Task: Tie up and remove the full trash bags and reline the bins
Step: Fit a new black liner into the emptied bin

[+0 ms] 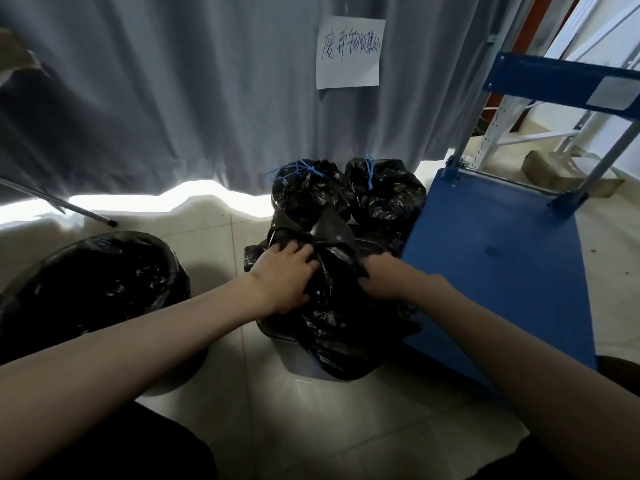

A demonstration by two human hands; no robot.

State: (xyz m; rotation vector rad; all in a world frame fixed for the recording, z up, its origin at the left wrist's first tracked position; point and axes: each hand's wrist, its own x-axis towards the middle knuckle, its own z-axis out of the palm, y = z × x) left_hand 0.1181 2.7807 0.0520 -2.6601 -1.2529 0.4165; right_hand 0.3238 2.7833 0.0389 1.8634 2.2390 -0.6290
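Note:
A black trash bag covers the small pale bin in the middle of the floor. My left hand presses on the bag's left side, fingers gripping the plastic. On the bag's right side my right hand pinches the plastic. Behind it stand two full black bags tied with blue ties, one at the left and one at the right. A second bin lined with a black bag stands at the left.
A blue platform trolley lies right beside the middle bin, its handle raised. A grey curtain with a paper sign hangs behind. A metal rod lies at far left. Metal shelving stands at the right.

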